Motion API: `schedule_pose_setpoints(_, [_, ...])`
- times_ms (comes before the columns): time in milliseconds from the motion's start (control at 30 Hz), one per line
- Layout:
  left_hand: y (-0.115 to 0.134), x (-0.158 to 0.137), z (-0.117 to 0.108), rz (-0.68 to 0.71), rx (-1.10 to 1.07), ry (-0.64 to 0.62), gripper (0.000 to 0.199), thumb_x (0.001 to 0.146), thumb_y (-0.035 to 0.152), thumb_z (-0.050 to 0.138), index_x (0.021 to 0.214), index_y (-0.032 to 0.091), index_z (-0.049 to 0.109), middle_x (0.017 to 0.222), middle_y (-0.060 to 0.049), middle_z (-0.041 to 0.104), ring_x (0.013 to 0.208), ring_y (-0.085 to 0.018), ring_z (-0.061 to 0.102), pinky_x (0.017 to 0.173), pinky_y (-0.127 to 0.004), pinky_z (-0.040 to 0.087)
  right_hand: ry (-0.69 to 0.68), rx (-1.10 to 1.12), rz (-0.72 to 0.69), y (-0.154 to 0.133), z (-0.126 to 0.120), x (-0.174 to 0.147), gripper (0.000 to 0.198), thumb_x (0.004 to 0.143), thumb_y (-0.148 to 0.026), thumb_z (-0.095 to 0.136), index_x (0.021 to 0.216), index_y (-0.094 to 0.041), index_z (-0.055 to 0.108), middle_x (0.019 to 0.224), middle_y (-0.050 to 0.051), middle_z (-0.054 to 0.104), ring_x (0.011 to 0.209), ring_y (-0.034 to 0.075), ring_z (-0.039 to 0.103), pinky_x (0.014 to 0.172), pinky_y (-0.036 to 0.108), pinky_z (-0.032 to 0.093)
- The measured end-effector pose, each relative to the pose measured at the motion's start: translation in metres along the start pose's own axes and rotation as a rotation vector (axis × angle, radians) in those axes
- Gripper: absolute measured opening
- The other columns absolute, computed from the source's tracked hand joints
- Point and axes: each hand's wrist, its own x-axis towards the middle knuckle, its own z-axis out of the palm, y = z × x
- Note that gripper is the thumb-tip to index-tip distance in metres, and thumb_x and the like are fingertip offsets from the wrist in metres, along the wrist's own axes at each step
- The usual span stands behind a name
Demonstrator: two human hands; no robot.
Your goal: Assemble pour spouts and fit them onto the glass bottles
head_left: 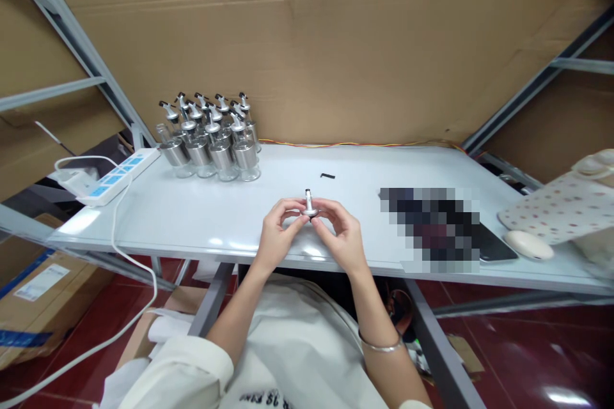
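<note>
Between both hands, just above the near part of the table, is a small silver bottle pourer spout [309,206] with a dark tip, held roughly upright. My left hand [283,230] pinches its flared base from the left. From the other side, the fingertips of my right hand [341,233] close on the same base. A small black piece [328,176], bent at one end, lies on the table beyond my hands. Several glass bottles with steel sleeves [221,154] stand grouped at the back left, most topped with similar pourer spouts.
A white power strip [119,176] with a plugged-in adapter lies along the table's left side, its cable hanging down. To the right are a partly blurred dark flat object [494,246], a cream oval case [529,245] and a dotted bag [561,198]. Cardboard [336,51] walls the back.
</note>
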Motion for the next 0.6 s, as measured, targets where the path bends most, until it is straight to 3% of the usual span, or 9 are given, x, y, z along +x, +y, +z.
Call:
schedule_pose_setpoints(133, [0.0034,-0.0018,0.0000,0.043,0.073,-0.016,0.014,0.076,0.023,0.070,0.088,0.017,0.063,0.103,-0.007,0.065,0.101,-0.018,0.061,0.090,-0.031,0.049,0.055,0.031,0.106,0.0000,0.0016,0.0000,0.022,0.076,-0.033,0.069,0.093,-0.021,0.061,0.093,0.006,0.070,0.086,0.019,0.067,0.082,0.036,0.055])
schedule_pose_setpoints(300, [0.0050,-0.0023,-0.0005,0.122,0.106,-0.119,0.017,0.076,0.017,0.069,0.091,0.018,0.063,0.108,-0.008,0.063,0.107,-0.019,0.060,0.092,-0.032,0.048,0.102,0.109,0.165,0.0006,0.0022,0.0008,0.019,0.080,-0.037,0.064,0.090,-0.021,0.060,0.091,0.007,0.072,0.087,0.020,0.068,0.082,0.036,0.054])
schedule_pose_setpoints(400, [0.0037,-0.0017,-0.0010,0.167,0.214,-0.163,0.027,0.075,0.015,0.069,0.100,0.021,0.062,0.114,-0.009,0.061,0.110,-0.021,0.057,0.089,-0.032,0.048,0.104,0.099,0.171,0.0011,0.0006,0.0009,0.024,0.083,-0.042,0.059,0.094,-0.021,0.061,0.094,0.007,0.072,0.090,0.021,0.068,0.082,0.036,0.054])
schedule_pose_setpoints(600, [0.0014,-0.0019,-0.0012,0.191,0.331,-0.225,0.042,0.075,0.003,0.059,0.111,0.026,0.061,0.112,-0.006,0.058,0.104,-0.018,0.057,0.090,-0.032,0.047,0.032,0.159,0.236,0.0038,-0.0030,0.0002,0.028,0.080,-0.048,0.061,0.090,-0.021,0.063,0.085,0.005,0.071,0.077,0.021,0.068,0.073,0.034,0.055])
